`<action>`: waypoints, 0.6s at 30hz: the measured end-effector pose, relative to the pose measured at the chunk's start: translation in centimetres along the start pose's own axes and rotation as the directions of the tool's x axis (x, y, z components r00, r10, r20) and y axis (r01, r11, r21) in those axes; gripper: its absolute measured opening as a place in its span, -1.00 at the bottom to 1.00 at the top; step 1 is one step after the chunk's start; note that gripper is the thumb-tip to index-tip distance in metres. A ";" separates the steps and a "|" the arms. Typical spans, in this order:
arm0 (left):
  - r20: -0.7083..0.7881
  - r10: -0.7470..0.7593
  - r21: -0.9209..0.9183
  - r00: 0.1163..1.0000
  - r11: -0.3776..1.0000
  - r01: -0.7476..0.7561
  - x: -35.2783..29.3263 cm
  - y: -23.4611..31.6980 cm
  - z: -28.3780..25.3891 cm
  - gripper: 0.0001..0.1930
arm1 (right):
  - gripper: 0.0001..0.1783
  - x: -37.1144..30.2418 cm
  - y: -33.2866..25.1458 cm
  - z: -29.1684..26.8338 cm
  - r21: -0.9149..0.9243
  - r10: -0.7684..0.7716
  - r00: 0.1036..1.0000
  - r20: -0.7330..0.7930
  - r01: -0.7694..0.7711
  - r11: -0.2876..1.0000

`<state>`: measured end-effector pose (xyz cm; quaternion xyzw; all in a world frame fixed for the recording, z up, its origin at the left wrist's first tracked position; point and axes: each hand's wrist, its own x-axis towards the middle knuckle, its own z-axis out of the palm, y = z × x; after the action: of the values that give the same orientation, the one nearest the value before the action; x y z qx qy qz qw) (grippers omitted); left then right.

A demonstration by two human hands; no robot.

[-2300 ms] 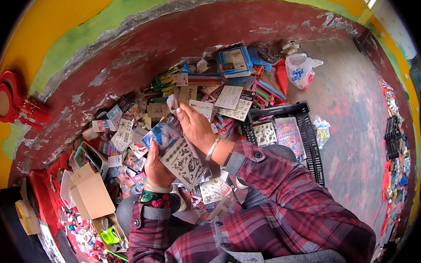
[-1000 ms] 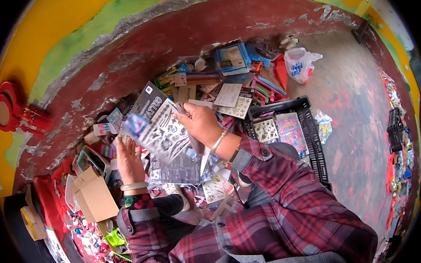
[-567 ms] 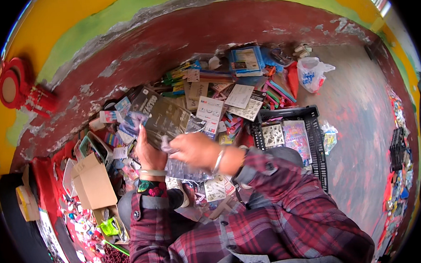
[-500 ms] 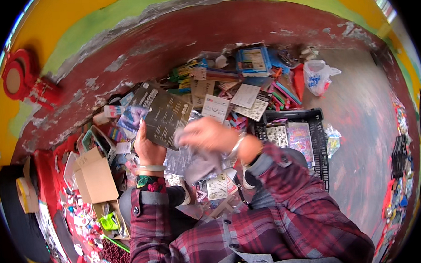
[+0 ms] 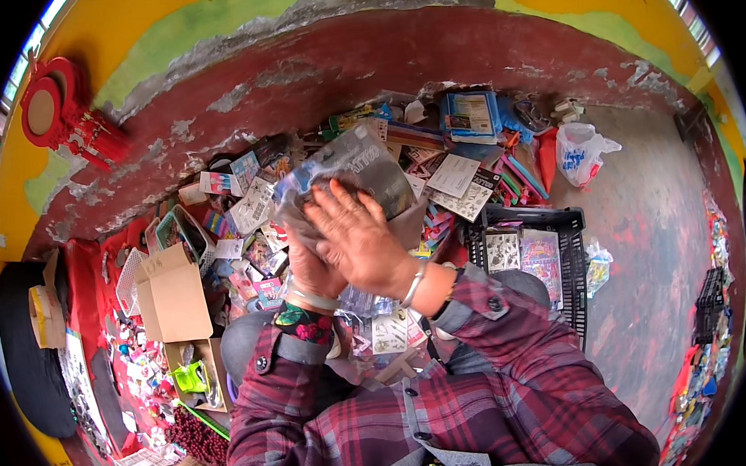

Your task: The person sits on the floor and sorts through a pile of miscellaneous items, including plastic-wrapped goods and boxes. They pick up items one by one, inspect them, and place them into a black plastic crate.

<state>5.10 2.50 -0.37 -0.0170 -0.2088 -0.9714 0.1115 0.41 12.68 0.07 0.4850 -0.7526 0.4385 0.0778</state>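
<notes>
Hands meet over a dark printed pack (image 5: 378,172), which is raised above the cluttered floor, left of the scene's middle. The left hand (image 5: 314,274) is clamped on the pack's near side, its fingertips hidden behind the pack and the other hand. The right hand (image 5: 358,240) crosses it and lies flat on the pack, fingers stretched out and slightly apart. Greyish cloth (image 5: 410,226) shows beneath the right palm, spreading out to its right. The pack's far end tilts up and to the right, and its left end is blurred.

Beyond the hands, loose goods heap up against a dark red wall (image 5: 431,53) with peeling paint. On the far right of this heap lie a white card (image 5: 454,175), a sheet of dark prints (image 5: 469,198) just beside it, and a blue packet (image 5: 470,116) farther back. A white plastic bag (image 5: 584,153) sits to the right of these.

Nearer on the right, a black crate (image 5: 573,260) holds flat sheets, one of them colourful (image 5: 540,254). On the left, an open cardboard box (image 5: 174,298) stands beside a white basket (image 5: 129,284); a bright green item (image 5: 191,377) lies inside the box. Dark red beads (image 5: 196,436) are heaped at the near left.
</notes>
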 end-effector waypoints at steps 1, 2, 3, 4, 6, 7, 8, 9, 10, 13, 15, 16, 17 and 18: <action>-0.033 0.027 0.089 0.999 0.996 -0.024 -0.3 -0.4 -0.1 -0.39 | -0.53 0.0 -0.3 0.2 -0.248 -0.066 0.996 0.060 0.079 0.965; -0.086 0.014 0.078 0.996 0.997 -0.007 -0.6 -0.4 0.1 -0.37 | -0.52 0.2 -0.2 0.0 -0.228 -0.070 0.994 0.078 0.087 0.970; -0.139 0.000 0.067 0.990 0.998 0.009 -0.7 -0.4 0.2 -0.35 | -0.51 0.5 0.1 -0.3 -0.208 -0.076 0.992 0.096 0.094 0.973; -0.105 -0.038 0.037 0.994 0.998 0.042 -0.9 -0.7 0.3 -0.34 | -0.50 0.9 0.5 -0.7 -0.193 -0.080 0.990 0.114 0.101 0.976; -0.034 -0.110 -0.020 0.993 0.994 0.110 -1.1 -1.5 0.5 -0.32 | -0.51 1.6 1.0 -1.5 -0.225 -0.035 0.998 0.046 0.044 0.973; -0.064 -0.173 0.052 0.983 0.983 0.176 -1.4 -1.5 0.4 -0.31 | -0.52 1.9 1.3 -1.7 -0.234 -0.012 1.000 0.009 0.014 0.972; -0.098 -0.231 0.122 0.968 0.962 0.243 -1.6 -1.5 0.3 -0.31 | -0.55 2.1 2.1 -1.6 -0.230 0.013 0.997 -0.079 -0.030 0.973; -0.137 -0.286 0.189 0.949 0.932 0.308 -1.7 -1.4 0.1 -0.30 | -0.58 2.3 2.8 -1.6 -0.267 0.025 0.987 -0.161 -0.068 0.961; -0.108 -0.308 0.174 0.945 0.930 0.323 -1.7 -1.3 0.0 -0.33 | -0.56 2.5 4.3 -1.5 -0.215 0.054 0.973 -0.226 -0.103 0.971; -0.079 -0.321 0.233 0.944 0.914 0.331 -1.6 0.2 1.1 -0.32 | -0.56 2.4 5.2 -3.1 0.056 0.419 0.901 -0.109 -0.415 0.908; -0.091 -0.258 0.175 0.962 0.947 0.270 -1.3 0.5 0.3 -0.36 | -0.57 2.2 4.7 -3.0 0.191 0.519 0.854 -0.035 -0.504 0.842; -0.057 -0.268 0.152 0.962 0.950 0.274 -1.0 0.7 -0.2 -0.38 | -0.57 1.4 4.5 -2.3 0.232 0.485 0.870 -0.088 -0.455 0.859; -0.033 -0.269 0.135 0.963 0.953 0.271 -0.9 1.3 -0.8 -0.39 | -0.58 1.1 3.6 -1.7 0.281 0.448 0.884 -0.133 -0.399 0.873; 0.147 -0.327 0.040 0.933 0.945 0.325 -0.5 1.7 -2.8 -0.41 | -0.57 1.0 2.4 -1.3 0.313 0.412 0.899 -0.149 -0.352 0.882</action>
<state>6.05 -0.04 -2.27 -0.0552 -0.2237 -0.9708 -0.0672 -2.41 13.38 0.01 0.2830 -0.7519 0.5954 -0.0002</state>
